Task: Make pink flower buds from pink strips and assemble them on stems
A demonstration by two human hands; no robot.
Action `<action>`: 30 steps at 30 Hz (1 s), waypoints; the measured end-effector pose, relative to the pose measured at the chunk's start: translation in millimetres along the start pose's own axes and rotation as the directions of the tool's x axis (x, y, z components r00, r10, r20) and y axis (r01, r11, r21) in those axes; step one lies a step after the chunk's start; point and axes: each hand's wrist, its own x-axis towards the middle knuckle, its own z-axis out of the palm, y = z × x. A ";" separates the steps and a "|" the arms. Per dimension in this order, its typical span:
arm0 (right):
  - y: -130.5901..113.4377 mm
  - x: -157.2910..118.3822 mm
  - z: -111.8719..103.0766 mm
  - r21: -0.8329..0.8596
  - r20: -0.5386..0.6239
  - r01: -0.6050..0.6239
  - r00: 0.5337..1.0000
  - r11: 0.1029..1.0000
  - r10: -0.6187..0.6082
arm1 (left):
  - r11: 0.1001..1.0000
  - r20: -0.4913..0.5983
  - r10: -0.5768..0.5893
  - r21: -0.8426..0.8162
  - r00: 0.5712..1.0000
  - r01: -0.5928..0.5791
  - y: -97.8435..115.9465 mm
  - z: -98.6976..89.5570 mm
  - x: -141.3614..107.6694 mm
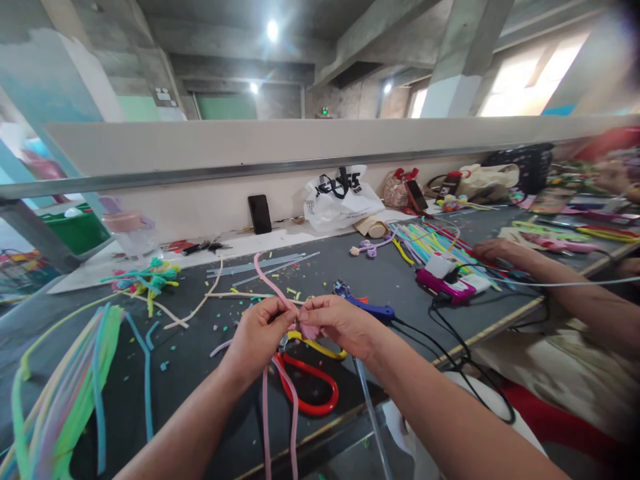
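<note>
My left hand (256, 339) pinches a pink chenille stem (271, 281) between thumb and fingertips. My right hand (340, 325) meets it there, its fingers closed on the same pink stem, a fluffy bunched part showing under them. Where exactly the stem bends is partly hidden by my fingers. Two pink lengths (294, 407) hang below my hands over the table edge. Underneath lie scissors with red handles (331, 402) and a yellow-handled tool (323, 348). A blue glue gun (373, 309) rests just beyond my right hand.
At left lie a bundle of coloured chenille stems (90, 380) and small teal twisted pieces (155, 275). A phone (259, 214) leans against the back board near a white bag (340, 200). A purple power strip (444, 288) with cables and a co-worker's arm (560, 287) are at right.
</note>
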 end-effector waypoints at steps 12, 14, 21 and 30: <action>2.7 0.0 8.9 0.077 -0.028 0.062 0.998 0.995 -0.060 | 0.996 -0.064 0.022 -0.088 0.998 -0.027 -6.9 -1.8 3.2; 2.8 -0.4 11.2 0.066 -0.053 0.074 0.996 0.995 -0.070 | 0.995 -0.061 0.017 -0.100 0.998 -0.023 -7.6 -2.5 3.7; 3.6 -2.6 15.3 -0.411 -0.263 0.208 0.905 0.888 -0.334 | 0.990 -0.060 -0.031 -0.138 0.998 0.022 -14.6 -0.4 3.5; 20.2 -6.1 7.9 -0.951 0.300 0.242 0.563 -0.193 -0.770 | 0.883 0.022 -0.309 -0.364 0.951 0.295 -11.7 5.5 1.2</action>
